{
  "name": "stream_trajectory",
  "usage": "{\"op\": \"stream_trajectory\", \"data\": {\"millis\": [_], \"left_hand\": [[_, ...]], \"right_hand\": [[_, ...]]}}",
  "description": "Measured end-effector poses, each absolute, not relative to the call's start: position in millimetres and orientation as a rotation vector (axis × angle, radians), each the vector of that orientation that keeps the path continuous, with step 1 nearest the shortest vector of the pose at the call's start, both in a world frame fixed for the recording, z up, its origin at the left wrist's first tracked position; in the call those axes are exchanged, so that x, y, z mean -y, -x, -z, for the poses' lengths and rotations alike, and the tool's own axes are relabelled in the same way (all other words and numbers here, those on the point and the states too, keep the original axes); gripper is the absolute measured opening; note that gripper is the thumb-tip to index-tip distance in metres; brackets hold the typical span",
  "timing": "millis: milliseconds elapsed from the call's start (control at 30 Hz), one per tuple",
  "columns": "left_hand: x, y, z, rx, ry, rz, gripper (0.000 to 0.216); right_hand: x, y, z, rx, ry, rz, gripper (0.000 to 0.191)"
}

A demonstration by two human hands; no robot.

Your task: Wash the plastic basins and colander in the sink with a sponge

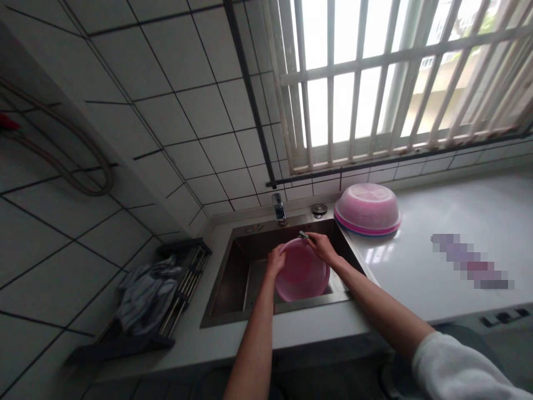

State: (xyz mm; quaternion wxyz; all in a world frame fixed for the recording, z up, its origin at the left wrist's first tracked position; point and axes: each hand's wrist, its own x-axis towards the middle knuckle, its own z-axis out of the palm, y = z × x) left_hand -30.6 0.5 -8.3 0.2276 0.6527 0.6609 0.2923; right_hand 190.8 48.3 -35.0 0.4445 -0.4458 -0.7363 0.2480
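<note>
A pink plastic colander (302, 275) is held over the steel sink (233, 278). My left hand (275, 260) grips its left rim, fingers closed. My right hand (322, 247) is at the colander's top rim, closed round a small dark green thing (303, 235) that I cannot name. A chrome tap (278, 210) stands just behind the colander.
A stack of upturned pink bowls (367, 210) sits on the white counter (437, 222) to the right of the sink. A dark dish rack (179, 294) with a grey cloth (145, 294) lies left of the sink. Tiled wall and a barred window (395, 78) stand behind.
</note>
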Motion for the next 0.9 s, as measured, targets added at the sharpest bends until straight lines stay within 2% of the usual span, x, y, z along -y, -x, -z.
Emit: {"op": "stream_trajectory", "data": {"millis": [133, 300, 567, 733, 900], "left_hand": [[-1, 32, 6, -1.905, -1.744, -0.809, 0.039], [-3, 32, 6, -1.882, -1.767, -0.789, 0.04], [-2, 32, 10, -1.796, -1.852, -0.796, 0.054], [0, 36, 2, -1.892, -1.785, -0.887, 0.051], [2, 35, -1, -1.916, -1.755, -0.878, 0.047]], "right_hand": [[-44, -184, 31, 1.91, 1.01, -0.532, 0.038], [-38, -183, 23, 1.945, 1.036, -0.41, 0.031], [-38, -174, 26, 2.13, 0.945, -0.236, 0.046], [-47, -185, 27, 2.12, 1.186, -0.187, 0.053], [-48, -195, 28, 2.063, 1.298, -0.231, 0.046]]}}
